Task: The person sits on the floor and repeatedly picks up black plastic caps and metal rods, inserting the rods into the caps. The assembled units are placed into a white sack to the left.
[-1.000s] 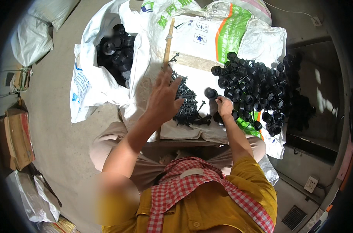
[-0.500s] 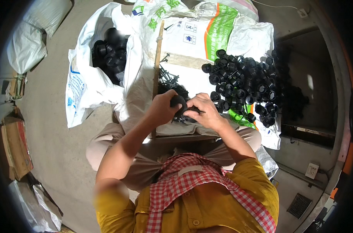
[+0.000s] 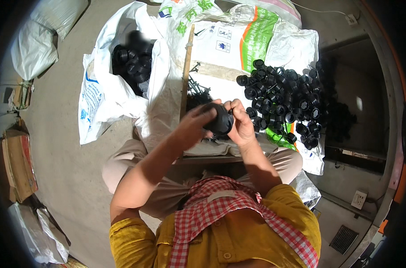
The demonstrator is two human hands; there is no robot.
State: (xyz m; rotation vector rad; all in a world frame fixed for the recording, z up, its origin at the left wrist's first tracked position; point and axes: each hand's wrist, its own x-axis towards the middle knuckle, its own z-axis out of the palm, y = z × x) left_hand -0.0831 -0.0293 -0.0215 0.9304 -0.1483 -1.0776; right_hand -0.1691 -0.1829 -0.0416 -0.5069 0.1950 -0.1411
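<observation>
The left hand [image 3: 194,124] and right hand [image 3: 242,125] have come together, both gripping one wide, round, black plastic piece [image 3: 222,121].

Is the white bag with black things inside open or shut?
Open: the white bag gapes wide, showing black round parts inside.

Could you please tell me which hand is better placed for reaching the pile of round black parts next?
Probably the right hand: it is nearer the pile of round black parts. The left hand is farther off, across the black piece between the hands.
</observation>
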